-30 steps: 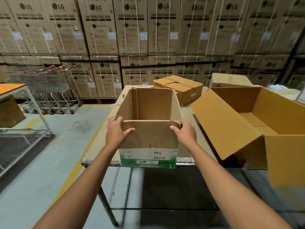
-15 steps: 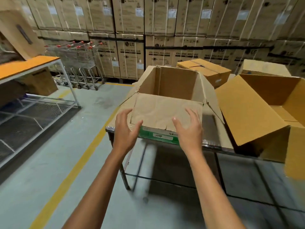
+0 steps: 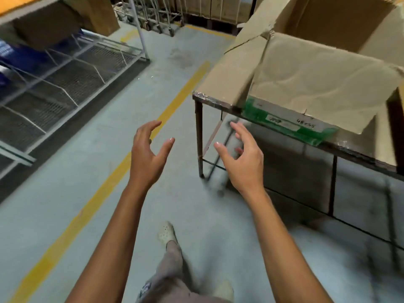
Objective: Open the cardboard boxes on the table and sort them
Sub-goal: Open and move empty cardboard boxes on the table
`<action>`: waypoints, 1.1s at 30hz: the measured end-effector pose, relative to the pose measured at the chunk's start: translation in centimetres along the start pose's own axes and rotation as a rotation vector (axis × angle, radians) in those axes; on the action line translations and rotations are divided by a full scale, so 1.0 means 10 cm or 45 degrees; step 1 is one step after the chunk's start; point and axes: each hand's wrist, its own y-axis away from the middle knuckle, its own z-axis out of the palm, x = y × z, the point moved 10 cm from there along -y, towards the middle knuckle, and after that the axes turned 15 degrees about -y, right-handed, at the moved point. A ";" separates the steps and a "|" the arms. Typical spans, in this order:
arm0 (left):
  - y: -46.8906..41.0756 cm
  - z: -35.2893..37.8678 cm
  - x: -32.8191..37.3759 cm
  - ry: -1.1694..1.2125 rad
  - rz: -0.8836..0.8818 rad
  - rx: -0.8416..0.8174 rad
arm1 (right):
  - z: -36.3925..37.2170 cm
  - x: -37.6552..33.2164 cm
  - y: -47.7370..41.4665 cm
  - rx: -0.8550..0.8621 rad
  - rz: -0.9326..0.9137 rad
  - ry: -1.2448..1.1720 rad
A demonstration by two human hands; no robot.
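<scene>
Cardboard box point(image 3: 306, 84) on table point(image 3: 218, 103), far right: flaps open, opening step judged done. Sorting not yet done. Left hand point(image 3: 146, 156), right hand point(image 3: 242, 158): fingers spread wide, holding nothing, apart from box.

We're standing in a warehouse: yellow line point(image 3: 175, 99) running along the concrete floor point(image 3: 65, 204), wire racking point(image 3: 65, 84) lining it, cardboard box point(image 3: 317, 79) sitting on a metal table point(image 3: 199, 136).
</scene>
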 end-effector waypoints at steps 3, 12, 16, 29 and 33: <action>-0.16 -0.04 -0.40 -0.057 0.025 -0.034 | 0.54 0.19 -0.18 -0.064 -0.030 0.096; -1.39 -0.57 -1.61 -0.139 0.009 -0.020 | 2.32 0.35 -1.08 -0.194 -0.066 0.154; -2.00 -0.72 -1.85 -0.149 0.037 0.020 | 2.78 0.33 -1.50 -0.192 -0.085 0.157; -4.14 -0.28 -2.35 -0.200 0.159 0.015 | 3.71 0.75 -3.53 -0.115 -0.156 0.092; -4.90 -0.05 -2.37 -0.195 0.187 0.005 | 3.80 0.88 -4.25 -0.069 -0.133 0.071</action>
